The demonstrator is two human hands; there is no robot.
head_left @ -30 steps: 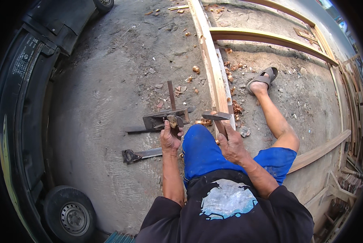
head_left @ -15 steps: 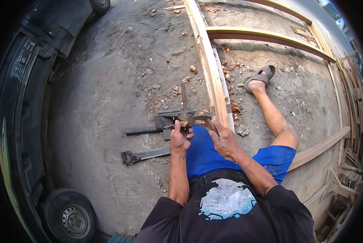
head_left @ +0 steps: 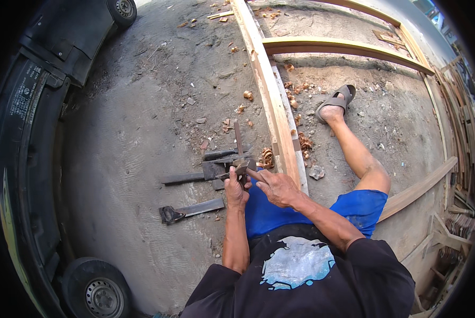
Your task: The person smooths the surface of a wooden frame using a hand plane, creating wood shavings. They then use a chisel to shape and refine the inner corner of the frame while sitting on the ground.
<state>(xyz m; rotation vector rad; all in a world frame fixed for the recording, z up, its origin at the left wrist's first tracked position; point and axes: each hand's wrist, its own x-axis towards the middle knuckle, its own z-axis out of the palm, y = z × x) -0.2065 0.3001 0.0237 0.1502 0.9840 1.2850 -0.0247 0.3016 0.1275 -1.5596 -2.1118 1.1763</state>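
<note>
In front of my lap, my left hand (head_left: 236,193) is closed, thumb up, on a small wood-and-dark block (head_left: 243,181) that looks like a hand plane; fingers and hammer partly hide it. My right hand (head_left: 280,188) grips the wooden handle of a hammer (head_left: 256,175). The hammer's dark head is right against or just over the block, and I cannot tell if they touch. Beyond my left hand lie several dark tools (head_left: 213,169) on the ground, with a thin reddish-brown bar (head_left: 238,137) among them. A handsaw (head_left: 200,208) lies left of my left wrist.
A long timber frame (head_left: 272,98) with a crossbar (head_left: 349,49) runs away from me on the right. Curled wood shavings (head_left: 304,143) are scattered beside it. A dark vehicle (head_left: 23,132) stands at the left. Stacked wood (head_left: 457,132) lines the far right. My sandalled foot (head_left: 334,106) rests inside the frame.
My right hand has moved left with the hammer, bringing its head over the block. My left hand has shifted slightly, and the view has moved a little.
</note>
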